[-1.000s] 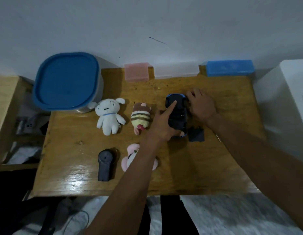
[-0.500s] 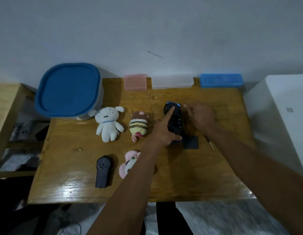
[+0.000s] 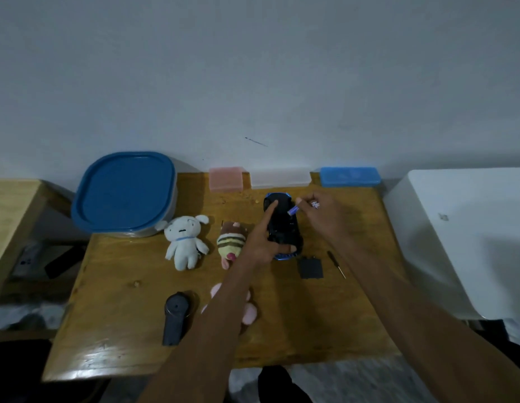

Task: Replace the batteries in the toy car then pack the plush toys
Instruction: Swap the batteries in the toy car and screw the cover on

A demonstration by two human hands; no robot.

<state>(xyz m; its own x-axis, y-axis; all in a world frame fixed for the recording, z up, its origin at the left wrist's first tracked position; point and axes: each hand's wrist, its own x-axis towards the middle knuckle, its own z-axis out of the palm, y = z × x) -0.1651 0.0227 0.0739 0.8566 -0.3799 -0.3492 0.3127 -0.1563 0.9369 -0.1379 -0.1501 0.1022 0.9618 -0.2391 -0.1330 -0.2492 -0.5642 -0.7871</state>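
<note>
The blue toy car (image 3: 283, 226) lies underside up on the wooden table (image 3: 130, 338). The left hand (image 3: 263, 242) holds it, forefinger stretched along its body and thumb at its near end. Just right of the car, the right hand (image 3: 322, 216) pinches a small battery (image 3: 292, 211) above its far end. A black cover (image 3: 311, 268) and a screwdriver (image 3: 336, 264) lie near the car's near right corner. Left of the car sit a striped plush (image 3: 230, 243) and a white plush (image 3: 184, 241); a pink plush (image 3: 248, 311) and a black remote (image 3: 175, 318) lie nearer the person.
</note>
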